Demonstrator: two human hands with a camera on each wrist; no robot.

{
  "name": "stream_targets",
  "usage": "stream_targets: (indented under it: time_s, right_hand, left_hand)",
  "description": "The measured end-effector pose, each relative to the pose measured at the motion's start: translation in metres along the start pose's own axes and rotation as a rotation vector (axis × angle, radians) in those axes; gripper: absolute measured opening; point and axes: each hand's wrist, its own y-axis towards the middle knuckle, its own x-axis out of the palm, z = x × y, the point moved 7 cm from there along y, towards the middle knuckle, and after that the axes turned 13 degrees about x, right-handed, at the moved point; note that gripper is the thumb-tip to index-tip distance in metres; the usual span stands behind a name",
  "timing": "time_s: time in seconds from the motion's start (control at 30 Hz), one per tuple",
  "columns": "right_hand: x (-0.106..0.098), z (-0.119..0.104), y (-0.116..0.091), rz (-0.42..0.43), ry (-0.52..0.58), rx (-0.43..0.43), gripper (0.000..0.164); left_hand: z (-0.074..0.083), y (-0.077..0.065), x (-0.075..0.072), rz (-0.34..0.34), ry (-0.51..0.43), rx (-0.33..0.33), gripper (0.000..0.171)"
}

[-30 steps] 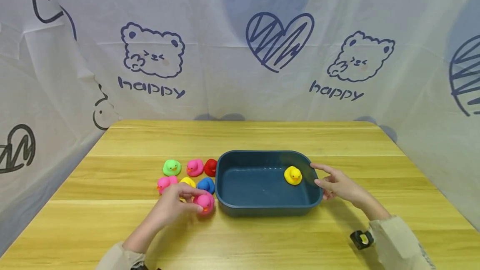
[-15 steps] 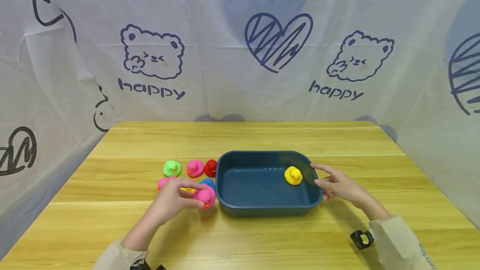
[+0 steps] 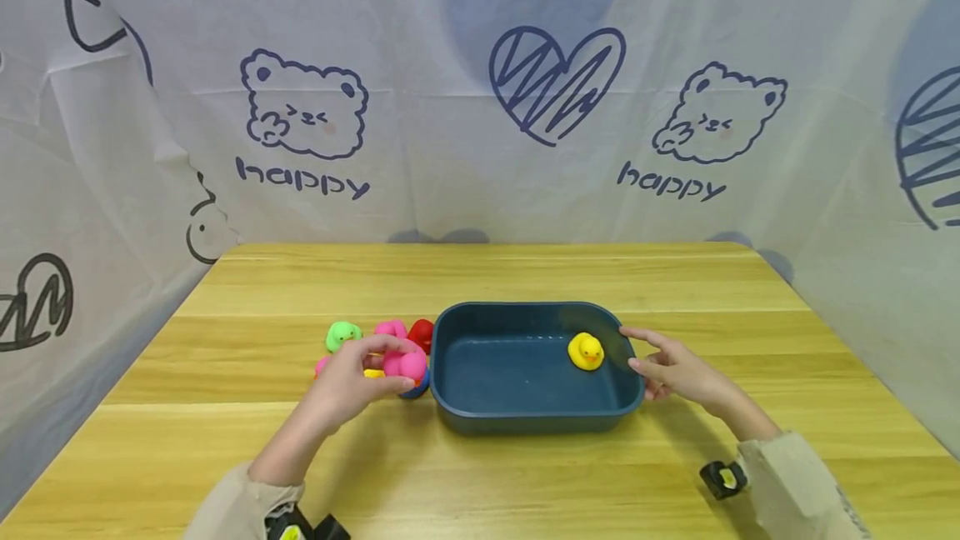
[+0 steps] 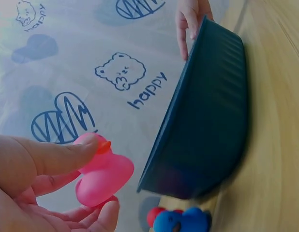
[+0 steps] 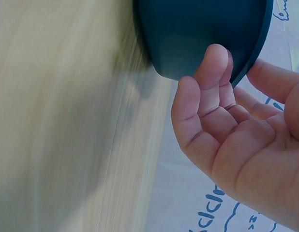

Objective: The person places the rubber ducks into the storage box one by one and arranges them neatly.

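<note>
Bare left hand point(image 3: 348, 382) is partly closed, its thumb and fingers pinching a smooth pink toy duck with an orange beak point(image 3: 407, 363). That duck is held above the pale wooden desk point(image 3: 540, 482), just left of a dark blue rectangular bin with rounded corners point(image 3: 502, 377) and apart from it. Bare right hand point(image 3: 671, 369) is loosely spread at the bin's right end: thumb and index finger rest on the rim, the remaining fingers bent beside the outer wall; whether those press on it is unclear. Inside the bin, toward the right, sits a yellow toy duck point(image 3: 586, 352).

Compared with half a second ago, the left hand and its pink duck have moved farther from the person, now partly hiding a second pink toy duck point(image 3: 391, 328) behind. Right hand, bin and yellow duck look unmoved. Nearby on the desk are green point(image 3: 342, 333), red point(image 3: 422, 332) and blue point(image 4: 193, 219) toy ducks.
</note>
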Motion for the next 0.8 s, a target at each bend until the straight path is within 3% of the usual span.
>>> stream_targets:
  time_s: [0.3, 0.8]
  right_hand:
    - [-0.001, 0.0, 0.0, 0.017, -0.003, 0.016, 0.059]
    - [-0.001, 0.003, 0.002, 0.002, 0.014, 0.014, 0.059]
  left_hand:
    - [0.005, 0.02, 0.021, -0.041, -0.111, 0.004, 0.03]
    - [0.008, 0.056, 0.054, -0.085, -0.193, -0.047, 0.031]
